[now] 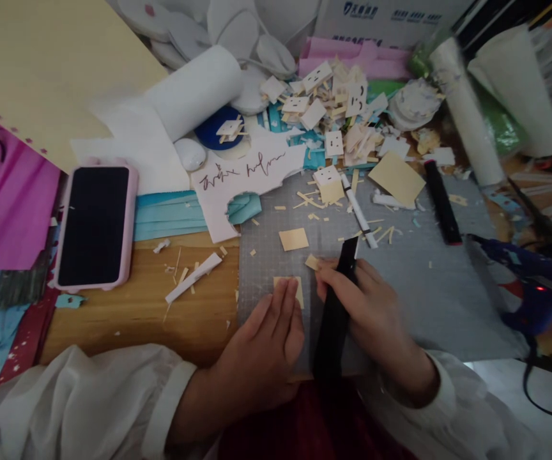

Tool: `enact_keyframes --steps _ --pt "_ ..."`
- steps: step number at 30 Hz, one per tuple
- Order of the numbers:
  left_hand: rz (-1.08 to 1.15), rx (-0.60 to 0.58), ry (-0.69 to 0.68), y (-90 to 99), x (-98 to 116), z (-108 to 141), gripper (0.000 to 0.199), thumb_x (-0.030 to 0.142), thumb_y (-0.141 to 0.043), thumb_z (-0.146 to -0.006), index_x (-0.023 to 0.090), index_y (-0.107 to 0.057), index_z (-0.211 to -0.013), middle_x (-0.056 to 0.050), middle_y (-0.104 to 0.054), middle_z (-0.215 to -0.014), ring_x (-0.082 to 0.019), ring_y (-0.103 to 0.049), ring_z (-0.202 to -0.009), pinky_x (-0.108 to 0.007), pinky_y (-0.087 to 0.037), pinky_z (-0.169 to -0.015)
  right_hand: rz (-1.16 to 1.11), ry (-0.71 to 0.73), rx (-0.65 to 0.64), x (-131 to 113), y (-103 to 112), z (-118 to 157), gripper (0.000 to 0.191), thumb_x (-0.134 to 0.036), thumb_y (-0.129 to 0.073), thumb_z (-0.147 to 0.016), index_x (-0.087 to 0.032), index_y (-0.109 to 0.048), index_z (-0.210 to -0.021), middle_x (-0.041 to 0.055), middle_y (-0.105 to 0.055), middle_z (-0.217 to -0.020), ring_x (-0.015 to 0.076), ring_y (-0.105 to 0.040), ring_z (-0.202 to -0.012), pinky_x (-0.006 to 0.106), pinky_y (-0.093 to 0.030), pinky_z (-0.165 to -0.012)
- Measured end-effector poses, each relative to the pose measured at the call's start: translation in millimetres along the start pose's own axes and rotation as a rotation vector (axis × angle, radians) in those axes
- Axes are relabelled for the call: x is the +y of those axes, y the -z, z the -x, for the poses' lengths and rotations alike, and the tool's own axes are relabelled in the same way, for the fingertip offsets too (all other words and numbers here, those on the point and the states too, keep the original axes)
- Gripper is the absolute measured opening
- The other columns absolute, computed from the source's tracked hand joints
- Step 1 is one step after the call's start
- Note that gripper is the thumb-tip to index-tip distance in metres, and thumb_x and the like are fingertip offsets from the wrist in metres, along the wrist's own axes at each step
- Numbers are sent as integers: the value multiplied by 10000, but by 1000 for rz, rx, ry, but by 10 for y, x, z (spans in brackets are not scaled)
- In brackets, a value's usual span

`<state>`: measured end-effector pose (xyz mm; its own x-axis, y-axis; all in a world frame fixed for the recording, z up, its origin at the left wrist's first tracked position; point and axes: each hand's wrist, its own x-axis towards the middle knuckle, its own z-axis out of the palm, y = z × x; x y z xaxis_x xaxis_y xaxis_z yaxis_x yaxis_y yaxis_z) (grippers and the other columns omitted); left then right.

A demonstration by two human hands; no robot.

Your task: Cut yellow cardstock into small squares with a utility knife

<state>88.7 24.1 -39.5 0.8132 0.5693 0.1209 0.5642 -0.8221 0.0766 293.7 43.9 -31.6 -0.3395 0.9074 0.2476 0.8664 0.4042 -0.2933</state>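
Observation:
My left hand (273,326) lies with its fingers stretched out over a pale yellow paper square (299,292) on the grey cutting mat (439,306), pressing on it and hiding much of it. My right hand (369,300) is closed around a black utility knife (332,329), whose silver blade points away from me. Between its thumb and forefinger it also pinches a small yellow paper piece (311,262). Just beyond both hands lies another yellow paper rectangle (294,239). Thin yellow strips and a white pen (358,211) are farther up the mat.
A pink-cased phone (94,227) rests at left. Behind the mat are a pile of small white pieces with drawn faces (314,114), a white roll (199,89) and a cut white sheet with writing (247,169). A black marker (443,203) and blue glue gun (528,278) lie right.

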Motion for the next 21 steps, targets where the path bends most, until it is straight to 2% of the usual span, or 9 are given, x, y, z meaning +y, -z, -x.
enact_keyframes --steps 4,8,10,12,14,16,19,21 --pt "-1 18 -7 -10 -8 -1 771 568 -522 -772 -38 -537 -1249 -309 -452 -1421 -397 -447 -1327 -431 -216 -1092 -91 -94 57 16 -13 8 180 -129 -468 -900 -247 -602 -917 13 -668 -878 204 -616 -799 320 -495 -688" --pt "-4 13 -6 -9 -1 3 775 577 -523 -770 -32 -535 -1249 -311 -445 -1427 -386 -423 -1346 -426 -211 -1101 -102 -208 218 179 58 61 170 -160 -522 -892 -275 -602 -988 1 -663 -893 193 -645 -834 327 -508 -731" --pt "-5 4 -1 -4 4 8 798 586 -522 -770 -35 -517 -1270 -311 -434 -1436 -383 -407 -1358 -424 -199 -1110 -21 -269 365 353 141 89 160 -176 -576 -869 -259 -612 -1000 16 -680 -888 202 -657 -830 344 -503 -754" --pt "-8 0 3 1 6 11 819 594 -527 -762 -36 -506 -1283 -311 -424 -1444 -383 -399 -1362 -424 -188 -1118 183 -326 505 564 241 111 133 -206 -652 -818 -233 -641 -947 35 -705 -864 215 -673 -797 347 -497 -741" --pt "-15 -3 0 5 5 13 833 602 -532 -755 -39 -502 -1286 -315 -416 -1448 -390 -395 -1363 -428 -183 -1123 290 -381 540 764 334 126 130 -229 -667 -801 -216 -650 -930 49 -713 -865 226 -684 -789 352 -494 -732" --pt "-18 -8 -10 8 2 15 838 605 -533 -756 -43 -498 -1287 -321 -407 -1451 -397 -386 -1366 -434 -183 -1125 323 -438 533 899 402 132 208 -289 -698 -783 -214 -647 -970 66 -711 -916 250 -688 -821 373 -498 -739" --pt "-5 -21 -4 12 -2 18 826 597 -528 -769 -34 -487 -1300 -316 -395 -1462 -391 -374 -1375 -433 -184 -1125 282 -486 616 920 454 134 331 -358 -744 -750 -213 -641 -1029 83 -667 -954 270 -670 -858 402 -503 -731" --pt "9 -29 10 16 -3 18 806 585 -525 -775 -21 -485 -1305 -306 -385 -1474 -380 -361 -1385 -428 -186 -1123 135 -497 699 823 463 142 403 -389 -740 -751 -221 -615 -1095 95 -609 -1019 272 -648 -876 418 -504 -712"
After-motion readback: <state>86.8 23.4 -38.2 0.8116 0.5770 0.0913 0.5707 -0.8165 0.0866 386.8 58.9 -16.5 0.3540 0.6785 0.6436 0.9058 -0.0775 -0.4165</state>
